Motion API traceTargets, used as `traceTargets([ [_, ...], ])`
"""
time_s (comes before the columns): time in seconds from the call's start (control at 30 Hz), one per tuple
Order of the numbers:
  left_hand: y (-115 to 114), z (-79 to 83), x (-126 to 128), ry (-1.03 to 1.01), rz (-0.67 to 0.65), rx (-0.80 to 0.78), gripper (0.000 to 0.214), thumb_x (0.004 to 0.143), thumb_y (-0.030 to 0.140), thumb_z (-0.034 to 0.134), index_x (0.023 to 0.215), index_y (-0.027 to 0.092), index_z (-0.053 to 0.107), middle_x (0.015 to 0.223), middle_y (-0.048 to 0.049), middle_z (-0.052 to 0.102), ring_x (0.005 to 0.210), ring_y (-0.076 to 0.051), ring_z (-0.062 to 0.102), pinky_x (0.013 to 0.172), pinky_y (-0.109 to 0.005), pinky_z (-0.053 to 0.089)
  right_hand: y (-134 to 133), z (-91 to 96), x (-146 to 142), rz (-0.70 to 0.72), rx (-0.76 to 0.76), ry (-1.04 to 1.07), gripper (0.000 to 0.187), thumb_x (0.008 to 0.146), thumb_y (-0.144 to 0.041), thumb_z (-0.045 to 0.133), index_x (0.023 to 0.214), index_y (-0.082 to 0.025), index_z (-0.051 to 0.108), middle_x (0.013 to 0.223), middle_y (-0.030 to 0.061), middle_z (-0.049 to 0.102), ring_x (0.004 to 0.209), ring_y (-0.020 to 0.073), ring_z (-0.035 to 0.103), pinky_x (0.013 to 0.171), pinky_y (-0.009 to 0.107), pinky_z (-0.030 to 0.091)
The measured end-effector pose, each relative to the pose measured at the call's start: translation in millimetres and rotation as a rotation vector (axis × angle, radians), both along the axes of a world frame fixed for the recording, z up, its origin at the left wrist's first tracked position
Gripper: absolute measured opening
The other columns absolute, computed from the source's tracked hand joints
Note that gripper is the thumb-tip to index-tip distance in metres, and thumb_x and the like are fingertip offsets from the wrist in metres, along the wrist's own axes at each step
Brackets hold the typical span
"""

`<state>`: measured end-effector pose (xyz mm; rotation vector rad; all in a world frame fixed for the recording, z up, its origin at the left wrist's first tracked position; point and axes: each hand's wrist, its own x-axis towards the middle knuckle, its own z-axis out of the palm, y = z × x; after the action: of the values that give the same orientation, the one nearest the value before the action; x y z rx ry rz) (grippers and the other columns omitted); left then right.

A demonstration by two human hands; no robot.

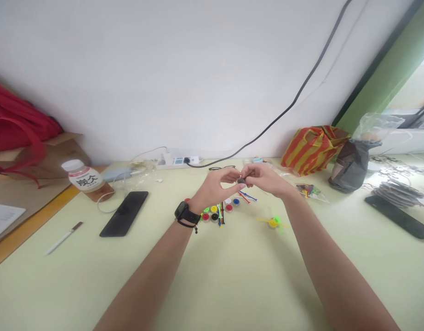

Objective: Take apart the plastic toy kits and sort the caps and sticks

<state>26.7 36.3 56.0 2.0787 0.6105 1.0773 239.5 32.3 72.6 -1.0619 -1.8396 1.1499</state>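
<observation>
Above the table my left hand (219,185) and my right hand (262,178) meet, fingertips closed round a small dark round piece (241,181). Its exact kind is too small to make out. Below my left hand lie several small round coloured pieces, among them a yellow one (214,209), a black one (214,217) and a blue one (236,202). Thin coloured sticks (220,215) lie among them, with red and blue sticks (248,196) under my fingers. A yellow and green piece with thin arms (273,223) rests below my right wrist.
At left are a drink bottle (88,180), a black phone (124,214) and a white pen (64,238). A power strip (177,161) with a black cable stands by the wall. Farther right are a striped bag (313,149), a dark bag (352,165) and a small plastic packet (312,192).
</observation>
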Motion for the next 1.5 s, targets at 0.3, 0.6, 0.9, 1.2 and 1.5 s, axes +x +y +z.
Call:
traceTargets([
  [0.3, 11, -7.8, 2, -0.126, 0.172, 0.034, 0.017, 0.092, 0.036, 0.074, 0.097, 0.021, 0.081, 0.097, -0.0073, 0.075, 0.090, -0.019, 0.070, 0.076, -0.030, 0.057, -1, -1.6, -4, 0.021, -0.086, 0.196, 0.016, 0.083, -0.033, 0.074, 0.093, -0.022, 0.068, 0.089, 0.0031, 0.070, 0.086, 0.0190, 0.065, 0.083, 0.036, 0.053],
  [0.6, 17, -10.7, 5, -0.352, 0.110, -0.306, 0.026, 0.088, 0.040, 0.078, 0.097, 0.015, 0.079, 0.091, -0.0069, 0.077, 0.080, -0.017, 0.071, 0.081, -0.032, 0.061, 2, -9.2, -7, 0.089, -0.134, 0.347, 0.028, 0.082, -0.040, 0.082, 0.100, -0.024, 0.067, 0.103, 0.0047, 0.070, 0.094, 0.0196, 0.065, 0.089, 0.039, 0.054],
  [0.9, 13, -0.7, -2, -0.256, 0.024, -0.424, 0.029, 0.077, 0.030, 0.086, 0.098, 0.014, 0.073, 0.097, -0.0075, 0.076, 0.089, -0.023, 0.076, 0.092, -0.045, 0.064, -1, 2.5, -2, 0.027, -0.083, 0.185, 0.035, 0.081, -0.046, 0.081, 0.101, -0.021, 0.068, 0.093, 0.0054, 0.070, 0.089, 0.0201, 0.065, 0.084, 0.037, 0.054],
  [1.2, 11, -4.8, -2, -0.043, 0.053, -0.255, 0.020, 0.084, 0.032, 0.078, 0.094, 0.015, 0.073, 0.094, -0.0071, 0.077, 0.083, -0.020, 0.075, 0.080, -0.033, 0.062, -3, 0.2, -5, 0.057, -0.109, 0.100, 0.010, 0.084, -0.026, 0.067, 0.090, -0.021, 0.062, 0.085, 0.0017, 0.067, 0.083, 0.0175, 0.064, 0.082, 0.034, 0.052],
  [1.5, 7, -8.1, -3, 0.018, 0.005, -0.213, 0.009, 0.078, 0.021, 0.073, 0.082, 0.016, 0.067, 0.081, -0.0035, 0.073, 0.075, -0.018, 0.072, 0.067, -0.026, 0.056, -1, -6.8, -13, -0.006, 0.015, -0.169, 0.011, 0.085, -0.022, 0.049, 0.092, -0.022, 0.058, 0.090, -0.0001, 0.061, 0.080, 0.0164, 0.055, 0.070, 0.028, 0.045],
])
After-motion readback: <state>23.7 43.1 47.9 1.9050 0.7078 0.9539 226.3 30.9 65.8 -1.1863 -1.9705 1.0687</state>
